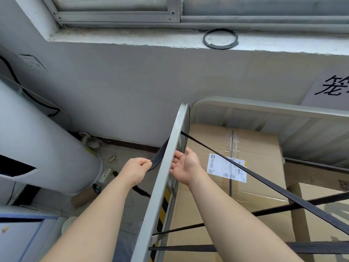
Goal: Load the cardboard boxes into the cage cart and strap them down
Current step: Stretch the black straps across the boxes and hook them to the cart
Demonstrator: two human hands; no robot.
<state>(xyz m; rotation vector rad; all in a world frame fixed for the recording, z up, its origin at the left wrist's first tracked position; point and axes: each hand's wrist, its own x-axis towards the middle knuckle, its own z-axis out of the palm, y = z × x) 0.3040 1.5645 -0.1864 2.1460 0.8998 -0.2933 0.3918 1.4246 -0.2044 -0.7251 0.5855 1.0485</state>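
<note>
Outside, left hand (136, 170) fingers (146, 163) pinch strap (160, 155).

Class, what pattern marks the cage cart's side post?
Black and yellow diagonal hazard stripes, seen best in the head view.

cage cart (166, 176): grey metal frame, right half of scene
inside: cardboard boxes (236, 167), big labelled one far, another near right
over boxes: black straps (283, 191) crossing

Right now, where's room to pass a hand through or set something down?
Free: the gap inside the cart rail, where the right hand hangs open; the box top beyond the label. Crowded: straps criss-cross nearer boxes; left hand grips the strap end outside.
</note>
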